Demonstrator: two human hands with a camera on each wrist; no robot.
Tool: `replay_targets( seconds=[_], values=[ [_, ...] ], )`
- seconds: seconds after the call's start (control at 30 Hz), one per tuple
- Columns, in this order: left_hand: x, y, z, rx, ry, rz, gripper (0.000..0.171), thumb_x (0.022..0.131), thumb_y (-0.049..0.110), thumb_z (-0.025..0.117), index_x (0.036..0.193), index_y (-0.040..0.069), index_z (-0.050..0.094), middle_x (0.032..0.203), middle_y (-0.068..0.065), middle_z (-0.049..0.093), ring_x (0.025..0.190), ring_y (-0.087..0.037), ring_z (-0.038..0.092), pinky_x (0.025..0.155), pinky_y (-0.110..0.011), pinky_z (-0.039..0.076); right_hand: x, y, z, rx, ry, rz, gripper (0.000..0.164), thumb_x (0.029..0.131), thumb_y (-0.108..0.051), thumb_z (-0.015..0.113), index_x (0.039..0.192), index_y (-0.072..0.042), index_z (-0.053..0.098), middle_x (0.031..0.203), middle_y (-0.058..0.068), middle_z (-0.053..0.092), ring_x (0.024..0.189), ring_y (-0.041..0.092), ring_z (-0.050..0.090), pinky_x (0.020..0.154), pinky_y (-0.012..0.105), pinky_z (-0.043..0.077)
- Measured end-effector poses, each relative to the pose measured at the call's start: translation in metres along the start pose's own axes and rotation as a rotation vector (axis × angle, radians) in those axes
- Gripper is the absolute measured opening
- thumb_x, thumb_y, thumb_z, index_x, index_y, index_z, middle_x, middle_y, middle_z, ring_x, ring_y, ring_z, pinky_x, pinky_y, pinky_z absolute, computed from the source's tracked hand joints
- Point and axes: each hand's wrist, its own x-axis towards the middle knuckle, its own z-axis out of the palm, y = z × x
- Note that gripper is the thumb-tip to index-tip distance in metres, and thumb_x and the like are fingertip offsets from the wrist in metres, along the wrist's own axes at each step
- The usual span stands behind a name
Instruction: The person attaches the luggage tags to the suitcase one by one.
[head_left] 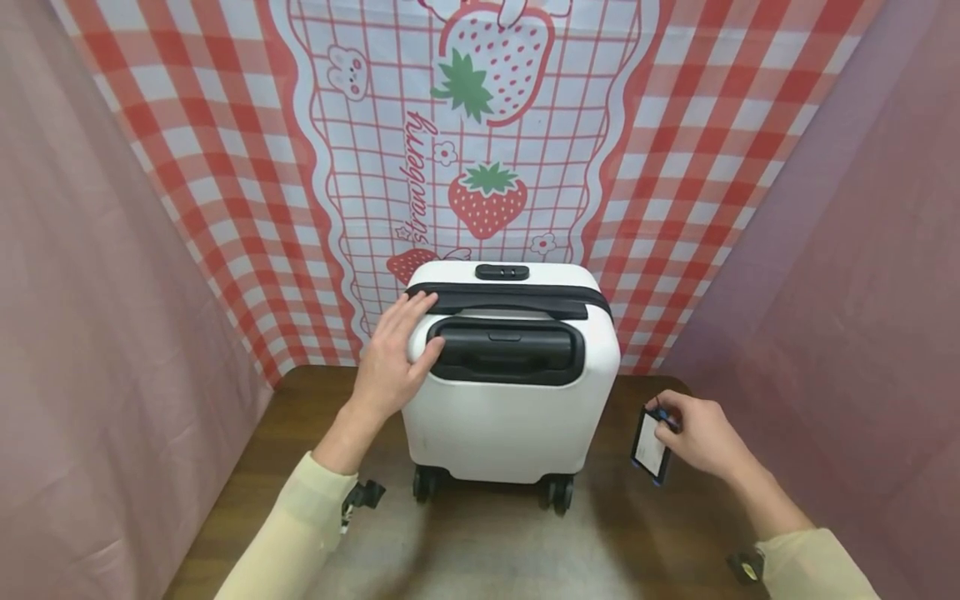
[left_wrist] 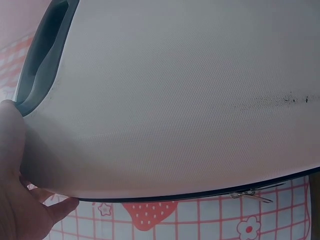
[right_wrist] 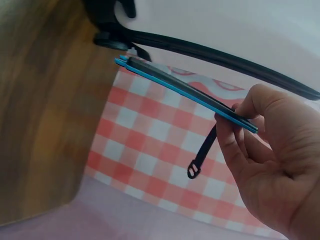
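A white suitcase (head_left: 502, 429) stands upright on its black wheels (head_left: 557, 493). My left hand (head_left: 392, 354) rests on its upper left corner, fingers extended over the black zipper band and thumb at the edge of the black handle recess (head_left: 506, 371). In the left wrist view the thumb and fingers touch the case (left_wrist: 165, 100) near its rim. To the right of the suitcase and apart from it, my right hand (head_left: 708, 433) pinches a luggage tag (head_left: 648, 446) between thumb and fingers. The tag has a white card, blue edging and a dark strap (right_wrist: 204, 147) that hangs down.
The suitcase stands on a brown wooden tabletop (head_left: 300, 467). Behind it hangs a red-and-white checked strawberry cloth (head_left: 225, 142). Pink curtains (head_left: 97, 333) close off both sides. A combination lock (head_left: 502, 272) sits on top of the case.
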Motion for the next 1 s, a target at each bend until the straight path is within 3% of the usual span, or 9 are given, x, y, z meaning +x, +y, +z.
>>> replay_targets(
  seconds=[0.33,0.63,1.0],
  values=[
    [-0.001,-0.001,0.001,-0.005,0.012,0.006,0.062,0.101,0.038,0.068,0.158,0.02,0.051,0.163,-0.013,0.052,0.157,-0.039,0.041,0.123,-0.063,0.04,0.009,-0.014,-0.026,-0.019,-0.073,-0.031,0.025,0.086,-0.002,0.074,0.11,-0.012,0.074,0.08,-0.005,0.066,0.068,0.006,0.05,0.061,0.025,0.041],
    [-0.001,-0.001,0.003,-0.003,0.022,0.018,0.062,0.101,0.037,0.067,0.158,0.019,0.051,0.162,-0.014,0.053,0.156,-0.038,0.042,0.123,-0.063,0.04,0.012,-0.025,-0.046,-0.046,-0.166,-0.03,0.038,0.084,-0.006,0.079,0.121,-0.001,0.073,0.081,-0.004,0.068,0.068,0.006,0.052,0.059,0.024,0.044],
    [-0.001,-0.001,0.004,-0.001,0.025,0.013,0.062,0.101,0.039,0.067,0.158,0.02,0.051,0.162,-0.013,0.053,0.157,-0.038,0.041,0.123,-0.062,0.039,0.014,-0.056,-0.067,-0.108,-0.115,-0.096,0.019,0.082,-0.004,0.078,0.1,-0.009,0.072,0.076,-0.007,0.067,0.064,0.002,0.052,0.058,0.024,0.047]
  ],
)
